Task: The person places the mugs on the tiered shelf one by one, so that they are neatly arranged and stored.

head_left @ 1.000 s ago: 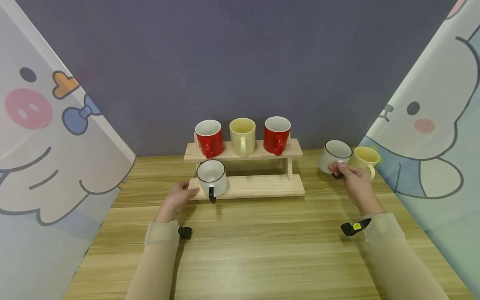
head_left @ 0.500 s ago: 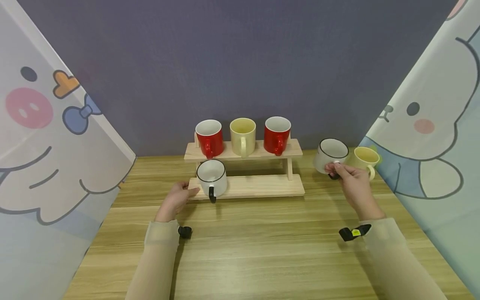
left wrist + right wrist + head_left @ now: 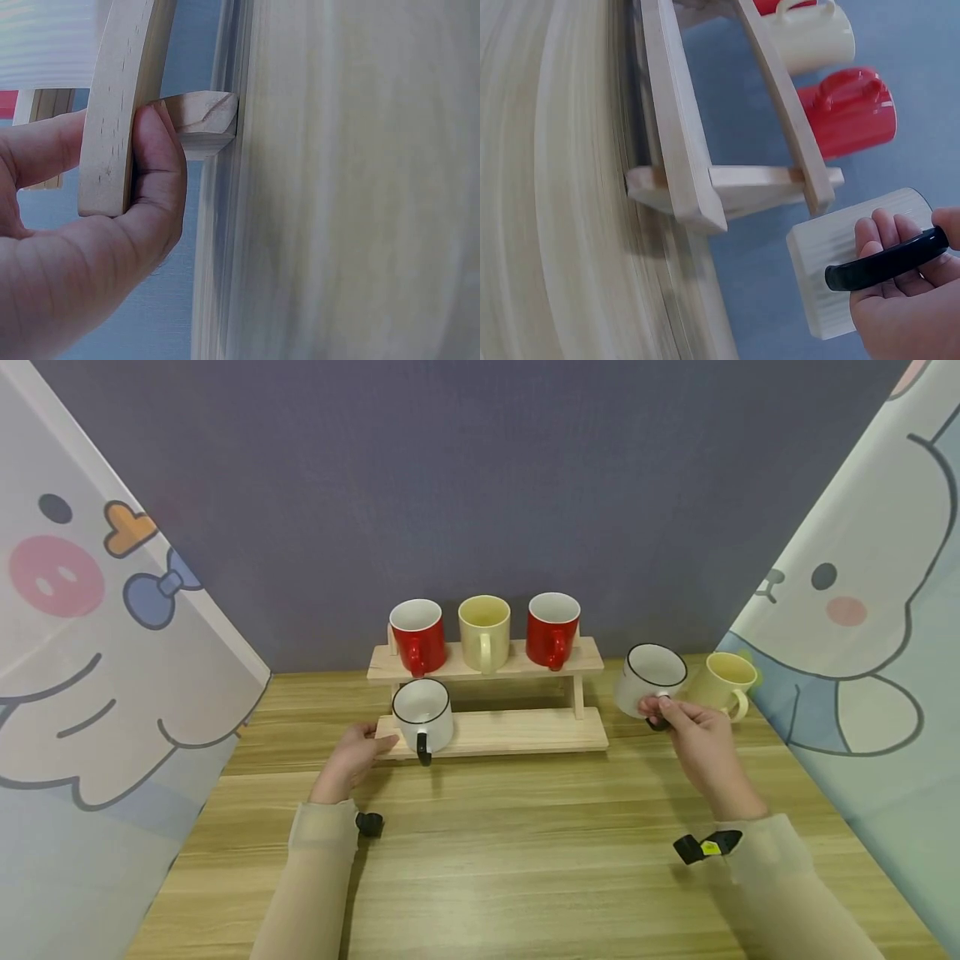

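Note:
My left hand (image 3: 354, 758) pinches the left end of the lower board of a two-tier wooden rack (image 3: 525, 732); the left wrist view shows thumb and fingers (image 3: 159, 165) on both faces of the board. Right beside that hand, a white mug (image 3: 424, 717) with black rim and black handle stands on the lower board. My right hand (image 3: 701, 739) grips the black handle (image 3: 885, 260) of a second white mug (image 3: 651, 680), to the right of the rack. In the right wrist view this mug hangs tilted, with its base toward the rack.
On the upper board stand a red mug (image 3: 420, 639), a yellow mug (image 3: 485, 635) and another red mug (image 3: 552, 631), handles toward me. Another yellow mug (image 3: 726, 681) is on the table (image 3: 480, 860) at the right, partly behind my right hand. A dark wall (image 3: 480, 485) rises behind the rack.
My right hand has moved left with the white mug, away from the yellow mug at the right and closer to the rack. The left hand has stayed on the board.

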### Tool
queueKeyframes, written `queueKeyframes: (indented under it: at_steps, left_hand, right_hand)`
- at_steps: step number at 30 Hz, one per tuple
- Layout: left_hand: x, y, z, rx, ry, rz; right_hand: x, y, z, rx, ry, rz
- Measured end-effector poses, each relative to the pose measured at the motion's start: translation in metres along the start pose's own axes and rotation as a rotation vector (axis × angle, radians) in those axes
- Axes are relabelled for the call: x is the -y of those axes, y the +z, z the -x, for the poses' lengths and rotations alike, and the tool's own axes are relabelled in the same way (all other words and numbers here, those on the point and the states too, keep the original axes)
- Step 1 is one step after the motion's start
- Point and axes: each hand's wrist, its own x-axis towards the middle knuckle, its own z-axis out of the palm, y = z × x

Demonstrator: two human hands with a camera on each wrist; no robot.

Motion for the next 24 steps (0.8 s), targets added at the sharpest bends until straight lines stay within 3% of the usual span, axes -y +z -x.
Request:
queueKeyframes:
  at_steps: [15,24]
  left_hand:
    - [0.001,0.000,-0.001,-0.001,0.016,-0.009]
    - [0.004,0.000,-0.004,-0.013,0.025,-0.016]
  right_hand:
    - [-0.002,0.032,0.018,0.003,0.020,0.090]
    - [-0.003,0.049,0.024,0.016,0.037,0.217]
